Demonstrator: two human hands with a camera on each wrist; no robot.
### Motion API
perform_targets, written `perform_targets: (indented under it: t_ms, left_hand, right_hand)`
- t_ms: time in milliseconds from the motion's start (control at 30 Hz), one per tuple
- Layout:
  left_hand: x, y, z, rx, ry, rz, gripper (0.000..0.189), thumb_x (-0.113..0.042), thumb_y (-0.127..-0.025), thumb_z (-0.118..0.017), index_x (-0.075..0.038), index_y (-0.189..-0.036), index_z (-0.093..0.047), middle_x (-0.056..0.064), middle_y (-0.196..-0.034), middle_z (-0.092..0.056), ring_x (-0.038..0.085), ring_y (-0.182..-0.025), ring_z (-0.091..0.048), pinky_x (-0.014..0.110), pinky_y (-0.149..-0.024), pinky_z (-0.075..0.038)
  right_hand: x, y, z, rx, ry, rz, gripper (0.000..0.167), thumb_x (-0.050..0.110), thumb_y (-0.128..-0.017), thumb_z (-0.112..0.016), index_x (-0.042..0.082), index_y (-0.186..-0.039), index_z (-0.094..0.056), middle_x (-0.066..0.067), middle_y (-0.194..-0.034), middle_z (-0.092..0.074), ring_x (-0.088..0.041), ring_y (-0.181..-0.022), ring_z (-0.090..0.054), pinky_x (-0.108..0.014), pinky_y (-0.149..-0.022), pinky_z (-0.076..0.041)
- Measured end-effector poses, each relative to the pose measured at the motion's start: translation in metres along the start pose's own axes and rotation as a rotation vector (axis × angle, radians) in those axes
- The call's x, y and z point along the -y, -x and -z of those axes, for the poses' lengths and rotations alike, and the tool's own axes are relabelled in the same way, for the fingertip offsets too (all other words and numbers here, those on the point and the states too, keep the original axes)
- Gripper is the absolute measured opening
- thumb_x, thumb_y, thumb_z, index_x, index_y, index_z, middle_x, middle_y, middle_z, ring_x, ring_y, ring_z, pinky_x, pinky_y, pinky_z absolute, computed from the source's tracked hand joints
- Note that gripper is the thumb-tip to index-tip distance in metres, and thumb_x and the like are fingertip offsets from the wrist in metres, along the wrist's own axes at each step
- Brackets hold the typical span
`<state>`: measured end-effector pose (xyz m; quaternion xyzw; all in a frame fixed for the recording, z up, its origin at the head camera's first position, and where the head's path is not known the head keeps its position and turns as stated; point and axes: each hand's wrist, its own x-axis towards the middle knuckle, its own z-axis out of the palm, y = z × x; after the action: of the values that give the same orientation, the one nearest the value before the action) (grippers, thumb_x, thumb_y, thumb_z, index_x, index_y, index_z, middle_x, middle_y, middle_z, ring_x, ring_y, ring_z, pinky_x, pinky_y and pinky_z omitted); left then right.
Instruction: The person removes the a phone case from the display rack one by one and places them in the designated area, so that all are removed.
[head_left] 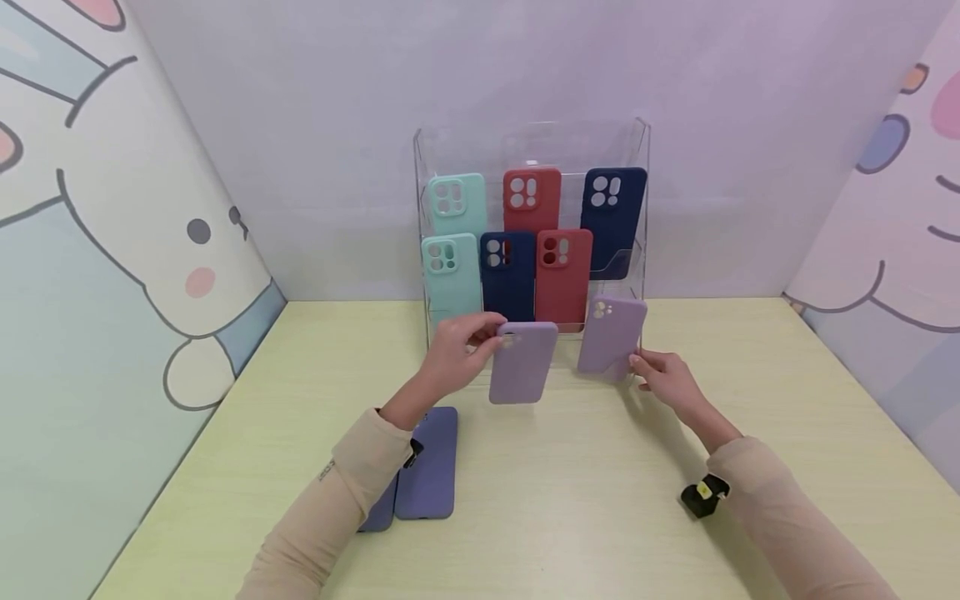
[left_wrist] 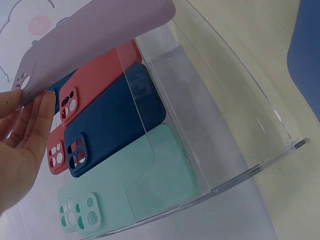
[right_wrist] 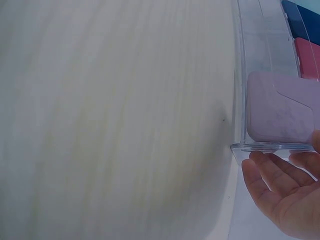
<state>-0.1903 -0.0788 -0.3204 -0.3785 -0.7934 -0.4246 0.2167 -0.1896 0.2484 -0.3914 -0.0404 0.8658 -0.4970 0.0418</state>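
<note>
My left hand [head_left: 459, 354] pinches a lilac phone case [head_left: 525, 367] by its upper left corner, near the camera cutout. This case hangs tilted in front of the clear acrylic display stand [head_left: 532, 133], above the table. A second lilac case [head_left: 611, 337] leans in the stand's bottom tier at the right. My right hand [head_left: 671, 383] is at the stand's lower right side, its thumb by that case's edge and its fingers outside the clear wall. In the right wrist view the fingertips [right_wrist: 255, 156] are against the stand's side; part of the thumb is cut off.
Higher tiers hold mint cases [head_left: 453, 275], red cases [head_left: 564, 283] and navy cases [head_left: 508, 279]. Greyish-blue cases [head_left: 427, 467] lie on the table [head_left: 570, 517] at the left, partly under my left sleeve. Cartoon-printed panels [head_left: 112, 250] stand at both sides.
</note>
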Motion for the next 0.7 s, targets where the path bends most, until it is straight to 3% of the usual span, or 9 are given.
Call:
perform_targets:
  t_ms: [700]
  left_hand:
    - [-0.002,0.021,0.007,0.001,0.057,-0.009,0.018,0.005,-0.078,-0.067,0.004,-0.095,-0.064,0.011,-0.078,-0.065,0.015,-0.064,-0.06,0.02,-0.058,-0.052]
  right_hand:
    - [-0.001,-0.001,0.0,-0.002,-0.003,0.004,0.048,0.022,-0.099,-0.039,-0.011,-0.132,-0.034,-0.029,-0.128,-0.042,-0.041,-0.112,-0.048,-0.036,-0.078,-0.052]
